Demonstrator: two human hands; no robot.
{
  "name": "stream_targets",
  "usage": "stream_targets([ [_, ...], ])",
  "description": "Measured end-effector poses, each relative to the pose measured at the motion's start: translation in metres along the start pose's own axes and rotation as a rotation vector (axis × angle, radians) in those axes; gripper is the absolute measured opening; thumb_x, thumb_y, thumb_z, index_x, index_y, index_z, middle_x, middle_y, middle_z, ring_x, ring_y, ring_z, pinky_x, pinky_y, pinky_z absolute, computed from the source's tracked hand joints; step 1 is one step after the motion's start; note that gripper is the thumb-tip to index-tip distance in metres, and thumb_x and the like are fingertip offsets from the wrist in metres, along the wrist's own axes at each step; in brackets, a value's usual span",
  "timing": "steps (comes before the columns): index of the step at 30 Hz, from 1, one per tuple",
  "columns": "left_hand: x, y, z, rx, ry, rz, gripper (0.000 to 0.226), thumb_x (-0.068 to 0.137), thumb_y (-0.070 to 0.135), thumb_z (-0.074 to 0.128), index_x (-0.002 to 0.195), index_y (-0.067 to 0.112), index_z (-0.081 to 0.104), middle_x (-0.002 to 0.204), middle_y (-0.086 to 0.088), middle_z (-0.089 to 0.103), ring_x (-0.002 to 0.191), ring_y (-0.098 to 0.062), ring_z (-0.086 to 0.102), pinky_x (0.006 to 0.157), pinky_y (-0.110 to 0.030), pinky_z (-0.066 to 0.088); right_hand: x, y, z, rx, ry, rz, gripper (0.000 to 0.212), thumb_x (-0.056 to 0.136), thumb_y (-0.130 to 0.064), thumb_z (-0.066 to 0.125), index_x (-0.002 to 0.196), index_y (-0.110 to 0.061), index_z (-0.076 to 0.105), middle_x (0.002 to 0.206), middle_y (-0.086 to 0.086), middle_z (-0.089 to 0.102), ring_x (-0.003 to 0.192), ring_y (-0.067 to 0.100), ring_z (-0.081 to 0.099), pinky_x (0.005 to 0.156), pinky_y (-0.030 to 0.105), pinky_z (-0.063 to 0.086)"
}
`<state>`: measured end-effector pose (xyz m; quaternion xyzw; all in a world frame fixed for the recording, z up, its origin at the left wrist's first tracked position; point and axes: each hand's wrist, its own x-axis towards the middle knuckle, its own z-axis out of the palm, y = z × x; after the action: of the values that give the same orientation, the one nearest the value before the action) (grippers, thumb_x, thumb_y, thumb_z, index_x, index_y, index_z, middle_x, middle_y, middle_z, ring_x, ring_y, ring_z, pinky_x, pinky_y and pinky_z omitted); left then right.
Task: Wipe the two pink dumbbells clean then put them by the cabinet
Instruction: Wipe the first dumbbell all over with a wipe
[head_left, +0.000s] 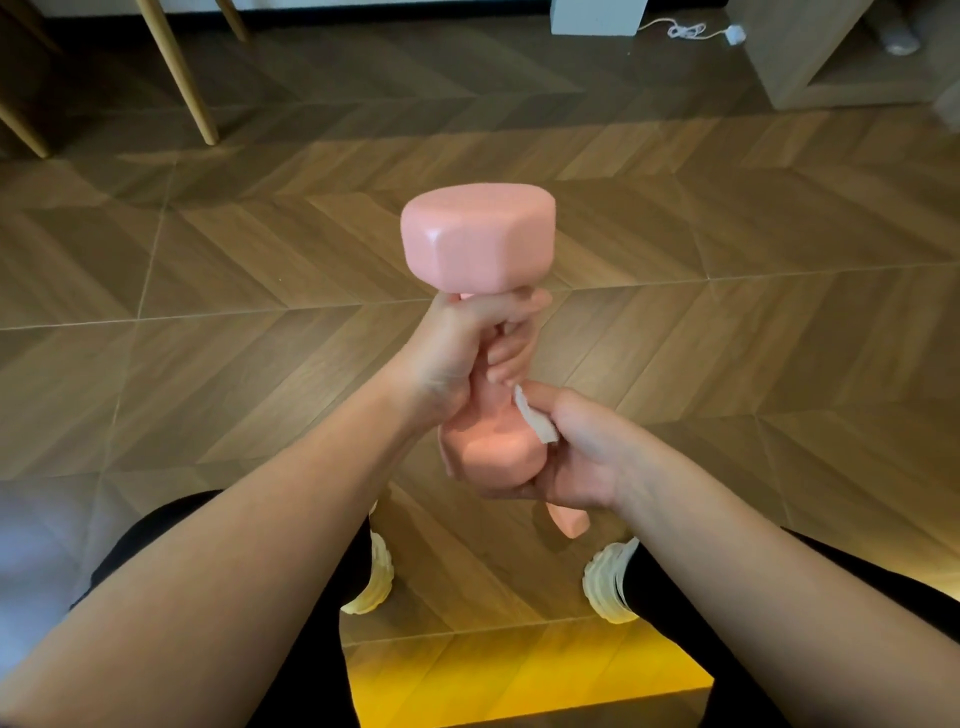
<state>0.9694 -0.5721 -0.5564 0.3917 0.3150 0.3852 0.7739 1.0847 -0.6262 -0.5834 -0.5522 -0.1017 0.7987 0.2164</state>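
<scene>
Pink dumbbell (478, 244): held clear of the floor in front of the body, near upright, upper head uppermost and farthest from the camera, lower head down between both hands.

Left hand (452, 358): wrapped round the handle directly beneath the upper head, fingers curled tight about the bar.

Right hand (582, 462): cupped against the lower head from the right side, fingers curled beneath it, pinching a white wipe (536, 422) against the pink surface. Only a folded edge of the wipe showing, remainder hidden inside the grip.

Second pink dumbbell (570, 521): on the floor below the right wrist, between the two shoes. One end visible only, remainder hidden behind the hand.

Floor (208, 312): wood, herringbone pattern.

Left shoe (375, 577) and right shoe (608, 590): white, planted apart, black trousers (311, 649) above each.

Cabinet (810, 62): light wood, upper right corner of the view, open lower compartment, well apart from both dumbbells.

White cable (685, 28): coiled on the floor just beside the cabinet.

Chair legs (189, 78): pale wood, slanted, upper left.

Yellow-lit edge (519, 680): bottom centre, between the knees.
</scene>
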Motion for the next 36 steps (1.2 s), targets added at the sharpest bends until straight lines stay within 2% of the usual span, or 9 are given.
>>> stream_targets([
  [3, 0.006, 0.001, -0.001, 0.084, 0.074, -0.018, 0.033, 0.08, 0.012, 0.058, 0.05, 0.017, 0.045, 0.041, 0.0, 0.035, 0.037, -0.015, 0.031, 0.043, -0.027, 0.029, 0.006, 0.003, 0.009, 0.072, 0.066, -0.066, 0.027, 0.096, -0.032, 0.057, 0.108, -0.013, 0.071, 0.109, 0.012, 0.075, 0.107, 0.03, 0.069, 0.089, 0.047, 0.055],
  [9, 0.015, -0.007, 0.001, 0.184, 0.435, -0.029, 0.027, 0.088, 0.014, 0.07, 0.068, 0.014, 0.052, 0.045, 0.003, 0.042, 0.04, -0.012, 0.037, 0.043, -0.024, 0.033, 0.015, 0.01, 0.008, 0.151, 0.159, -0.138, 0.013, 0.093, -0.024, 0.061, 0.099, -0.015, 0.069, 0.082, 0.006, 0.078, 0.077, 0.022, 0.074, 0.074, 0.042, 0.061],
  [14, 0.013, -0.01, 0.005, 0.191, 0.281, 0.037, 0.027, 0.075, 0.013, 0.067, 0.059, 0.012, 0.045, 0.038, 0.002, 0.036, 0.033, -0.013, 0.03, 0.04, -0.023, 0.027, 0.019, 0.004, 0.012, 0.145, 0.204, -0.096, 0.013, 0.093, -0.029, 0.064, 0.096, -0.017, 0.069, 0.081, 0.005, 0.077, 0.086, 0.025, 0.073, 0.086, 0.048, 0.059],
  [19, 0.012, -0.004, -0.002, 0.074, 0.269, 0.05, 0.028, 0.076, 0.015, 0.065, 0.058, 0.016, 0.042, 0.039, 0.003, 0.031, 0.035, -0.013, 0.025, 0.04, -0.022, 0.026, 0.007, -0.002, 0.004, 0.145, 0.104, -0.055, 0.016, 0.092, -0.029, 0.063, 0.095, -0.015, 0.071, 0.106, 0.01, 0.076, 0.105, 0.029, 0.068, 0.107, 0.049, 0.045],
  [22, 0.01, -0.008, -0.002, 0.069, 0.195, 0.072, 0.028, 0.074, 0.014, 0.067, 0.056, 0.017, 0.046, 0.04, 0.003, 0.032, 0.034, -0.012, 0.026, 0.04, -0.022, 0.028, 0.006, -0.004, 0.009, 0.117, 0.153, -0.058, 0.013, 0.092, -0.027, 0.062, 0.089, -0.017, 0.07, 0.085, 0.004, 0.076, 0.088, 0.023, 0.07, 0.099, 0.045, 0.051],
  [25, 0.007, -0.014, 0.003, 0.081, 0.069, 0.036, 0.032, 0.077, 0.01, 0.064, 0.05, 0.022, 0.052, 0.038, 0.004, 0.034, 0.032, -0.01, 0.028, 0.039, -0.021, 0.029, 0.011, -0.003, 0.012, 0.069, 0.191, -0.027, 0.012, 0.092, -0.025, 0.06, 0.085, -0.02, 0.068, 0.07, -0.001, 0.073, 0.071, 0.018, 0.07, 0.076, 0.037, 0.059],
  [29, 0.006, -0.009, 0.004, 0.012, -0.019, 0.021, 0.035, 0.078, 0.011, 0.061, 0.047, 0.024, 0.049, 0.038, 0.004, 0.032, 0.031, -0.011, 0.027, 0.039, -0.021, 0.029, 0.008, -0.003, -0.003, -0.054, 0.077, -0.021, 0.027, 0.095, -0.035, 0.056, 0.081, -0.019, 0.073, 0.08, 0.005, 0.075, 0.081, 0.026, 0.071, 0.078, 0.048, 0.057],
  [32, 0.008, -0.002, -0.001, 0.022, 0.076, 0.032, 0.033, 0.083, 0.014, 0.06, 0.052, 0.02, 0.049, 0.044, 0.0, 0.039, 0.037, -0.014, 0.034, 0.043, -0.026, 0.032, 0.004, -0.002, -0.006, -0.026, 0.036, -0.078, 0.031, 0.094, -0.035, 0.06, 0.076, -0.018, 0.078, 0.085, 0.004, 0.075, 0.074, 0.02, 0.071, 0.07, 0.042, 0.06],
  [36, 0.015, -0.006, -0.005, 0.161, 0.329, 0.03, 0.019, 0.079, 0.02, 0.068, 0.064, 0.017, 0.057, 0.057, 0.0, 0.051, 0.053, -0.017, 0.049, 0.057, -0.03, 0.043, 0.008, -0.003, -0.001, 0.136, 0.192, -0.163, 0.024, 0.098, -0.022, 0.057, 0.116, -0.012, 0.069, 0.095, 0.007, 0.075, 0.077, 0.02, 0.07, 0.067, 0.039, 0.06],
])
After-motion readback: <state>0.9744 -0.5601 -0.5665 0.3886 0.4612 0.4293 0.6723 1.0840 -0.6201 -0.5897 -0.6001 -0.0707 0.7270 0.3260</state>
